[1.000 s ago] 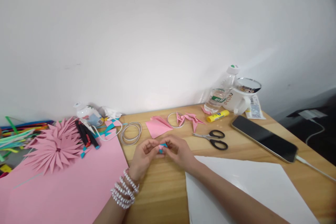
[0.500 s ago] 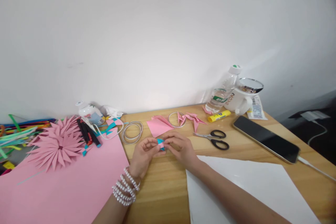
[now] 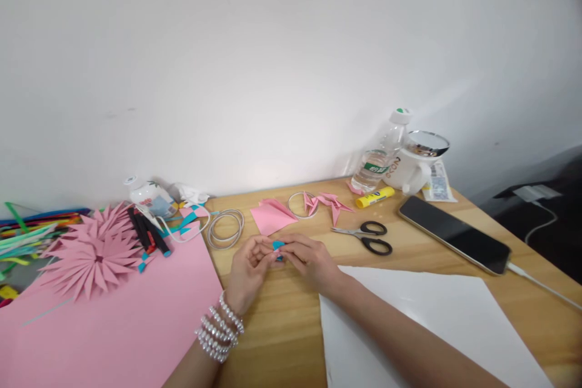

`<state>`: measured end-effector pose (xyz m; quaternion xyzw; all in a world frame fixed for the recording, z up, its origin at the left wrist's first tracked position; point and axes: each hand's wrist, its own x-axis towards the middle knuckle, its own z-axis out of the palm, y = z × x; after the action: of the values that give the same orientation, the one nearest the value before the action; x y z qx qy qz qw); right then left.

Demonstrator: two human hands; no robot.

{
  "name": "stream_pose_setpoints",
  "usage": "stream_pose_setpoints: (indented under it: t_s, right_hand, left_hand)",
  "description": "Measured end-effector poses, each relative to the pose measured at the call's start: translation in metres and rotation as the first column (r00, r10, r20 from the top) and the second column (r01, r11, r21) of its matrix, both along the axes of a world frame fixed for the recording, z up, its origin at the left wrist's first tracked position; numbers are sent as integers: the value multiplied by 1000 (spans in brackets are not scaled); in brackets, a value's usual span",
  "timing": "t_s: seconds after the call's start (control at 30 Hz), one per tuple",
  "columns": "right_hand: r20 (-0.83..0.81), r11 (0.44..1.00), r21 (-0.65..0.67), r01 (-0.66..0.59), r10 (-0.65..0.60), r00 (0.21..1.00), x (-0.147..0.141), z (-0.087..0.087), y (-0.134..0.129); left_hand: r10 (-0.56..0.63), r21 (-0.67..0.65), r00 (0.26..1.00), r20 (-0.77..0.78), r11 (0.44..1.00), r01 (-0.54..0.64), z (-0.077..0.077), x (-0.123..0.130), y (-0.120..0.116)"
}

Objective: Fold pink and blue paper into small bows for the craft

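Observation:
Between my two hands is a small folded piece of blue and pink paper [image 3: 278,246], mostly covered by fingers. My left hand [image 3: 249,267], with pearl bracelets [image 3: 220,328] at the wrist, pinches its left side. My right hand [image 3: 310,260] grips the right side with thumb and fingertips. Just beyond my hands lies pink folded paper [image 3: 271,216]. Pink origami pieces [image 3: 334,205] and a metal ring [image 3: 295,206] rest behind my right hand. To its right are scissors [image 3: 370,237] with black handles.
A pink sheet [image 3: 136,327] with pink paper flowers [image 3: 97,254] and markers [image 3: 148,230] covers the left. Wire rings [image 3: 226,229] lie near its edge. On the right are white paper [image 3: 409,321], a phone [image 3: 454,233], a glue stick [image 3: 375,197], a water bottle [image 3: 377,160] and a mug [image 3: 404,171].
My fingers have closed further over the blue and pink paper, and less pink shows. The view has shifted slightly, so the table things sit a little farther left.

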<state>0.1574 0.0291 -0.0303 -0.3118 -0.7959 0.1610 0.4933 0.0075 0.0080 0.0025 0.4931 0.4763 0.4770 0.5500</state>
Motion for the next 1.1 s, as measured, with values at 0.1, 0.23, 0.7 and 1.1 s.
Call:
stream_pose_setpoints:
  t_s: [0.1,0.23,0.7,1.1]
  right_hand:
    - [14,1000,2,-4,4,1000,0,-1,0]
    - [43,1000,12,-8,8,999,0,2,-2]
    - [192,984,176,20,-54,980,-5,-2,-5]
    - [101,1000,-5,-26,27,995,-7,-3,-6]
  left_hand:
    - [3,2,1000,-27,1000,-3,1,1,-1]
    - [19,26,996,-90,1000,-17,2,1,-2]
    - [69,57,987,-145,997,-61,-1,7,-3]
    - [128,-25,986,-103,991,-131,-9,2,0]
